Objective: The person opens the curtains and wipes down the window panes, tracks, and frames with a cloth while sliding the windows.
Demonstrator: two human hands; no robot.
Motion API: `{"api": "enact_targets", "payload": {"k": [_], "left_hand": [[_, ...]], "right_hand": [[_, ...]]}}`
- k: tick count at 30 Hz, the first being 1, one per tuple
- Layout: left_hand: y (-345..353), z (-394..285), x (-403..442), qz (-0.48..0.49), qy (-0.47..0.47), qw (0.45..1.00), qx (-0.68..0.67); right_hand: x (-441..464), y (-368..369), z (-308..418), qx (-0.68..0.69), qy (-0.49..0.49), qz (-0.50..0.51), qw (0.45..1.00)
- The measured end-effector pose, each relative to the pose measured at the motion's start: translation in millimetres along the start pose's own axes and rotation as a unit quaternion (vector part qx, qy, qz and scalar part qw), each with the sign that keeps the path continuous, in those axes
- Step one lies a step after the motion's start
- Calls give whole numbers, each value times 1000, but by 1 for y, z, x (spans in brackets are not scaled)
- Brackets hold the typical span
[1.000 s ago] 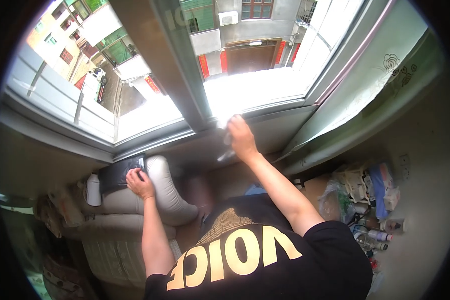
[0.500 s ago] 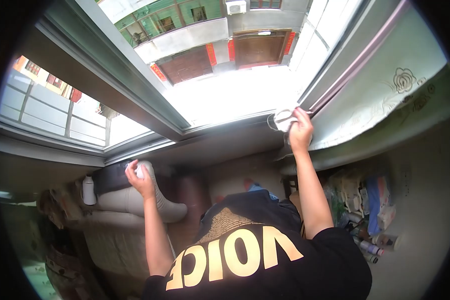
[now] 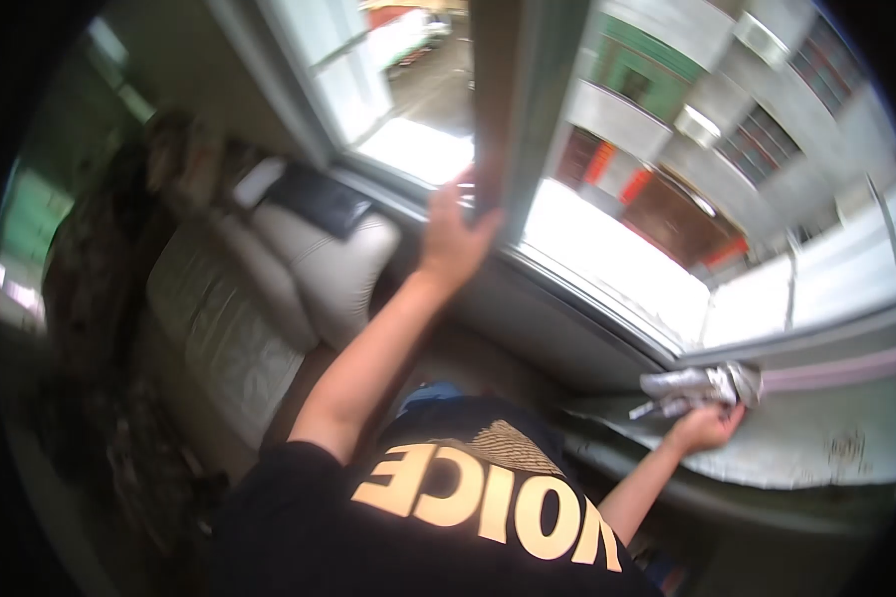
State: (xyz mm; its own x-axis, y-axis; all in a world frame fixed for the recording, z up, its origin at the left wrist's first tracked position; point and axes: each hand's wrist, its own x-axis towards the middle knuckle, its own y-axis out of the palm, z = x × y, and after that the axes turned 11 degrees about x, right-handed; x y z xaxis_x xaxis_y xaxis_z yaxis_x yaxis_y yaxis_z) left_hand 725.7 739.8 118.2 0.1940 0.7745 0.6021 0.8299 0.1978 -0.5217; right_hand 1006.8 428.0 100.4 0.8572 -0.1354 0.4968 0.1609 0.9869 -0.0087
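My left hand (image 3: pixel 453 244) reaches up to the dark upright frame (image 3: pixel 503 109) of the sliding window, its fingers stretched out and its thumb apart. Blur hides whether the fingertips touch the frame, and nothing shows clearly in that hand. Low on the right, my right hand (image 3: pixel 705 428) is closed under a crumpled whitish-grey cloth (image 3: pixel 702 383), smeared by motion. This cloth is beside the right end of the window sill, in front of the pale curtain (image 3: pixel 816 443).
A padded light sofa (image 3: pixel 239 298) stands at the left below the window, with a dark flat object (image 3: pixel 319 202) at its far end. The window track (image 3: pixel 597 298) runs diagonally to the right. A pink strip (image 3: pixel 836 368) lies along the curtain's top.
The view has swung round to the left. My left hand has moved from above the sofa to the window frame; the white thing seen in it no longer shows. My right hand still holds the cloth.
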Motion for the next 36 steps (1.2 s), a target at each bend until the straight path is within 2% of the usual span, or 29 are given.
{"api": "enact_targets", "payload": {"k": [1, 2, 5, 7, 11, 14, 15, 16, 18, 19, 22, 23, 24, 28, 32, 36], "left_hand": [[1, -2, 0, -11, 3, 1000, 13], [2, -3, 1, -15, 10, 1000, 21], [-5, -3, 4, -18, 18, 999, 25], [-7, -1, 3, -14, 10, 999, 28], [-2, 3, 4, -13, 21, 999, 35], [-2, 4, 4, -30, 40, 998, 45], [-1, 5, 3, -36, 40, 997, 62], [-1, 5, 3, -42, 44, 995, 81], [0, 2, 3, -39, 44, 992, 111], [1, 2, 3, -40, 54, 992, 108], [3, 2, 2, -39, 56, 989, 131], [5, 3, 2, -45, 45, 989, 136], [8, 4, 1, -47, 36, 989, 139], [11, 11, 0, -42, 34, 988, 146], [7, 25, 7, -14, -14, 989, 149], [8, 60, 16, -36, -13, 980, 194]], "right_hand": [[1, 2, 10, 13, 37, 14, 999], [6, -1, -2, -4, 24, 17, 1000], [10, 2, 8, 92, 54, 26, 994], [14, 0, 21, 160, 115, 13, 980], [21, -3, -4, 152, 104, 7, 983], [15, -2, -9, 243, 145, 14, 959], [4, 6, 18, 185, 155, 31, 970], [4, 9, 13, 199, 152, 9, 968], [-1, 14, 6, 204, 53, 16, 977], [-2, 13, 14, 200, 91, -22, 975], [13, 11, 8, 242, 100, -32, 965], [17, 12, 3, 220, 106, -20, 970], [19, 14, -9, 260, 76, -2, 963], [15, 14, 9, 291, 82, 31, 953], [6, 21, 10, 319, 65, 41, 945], [11, 18, 9, 353, 115, 91, 924]]}}
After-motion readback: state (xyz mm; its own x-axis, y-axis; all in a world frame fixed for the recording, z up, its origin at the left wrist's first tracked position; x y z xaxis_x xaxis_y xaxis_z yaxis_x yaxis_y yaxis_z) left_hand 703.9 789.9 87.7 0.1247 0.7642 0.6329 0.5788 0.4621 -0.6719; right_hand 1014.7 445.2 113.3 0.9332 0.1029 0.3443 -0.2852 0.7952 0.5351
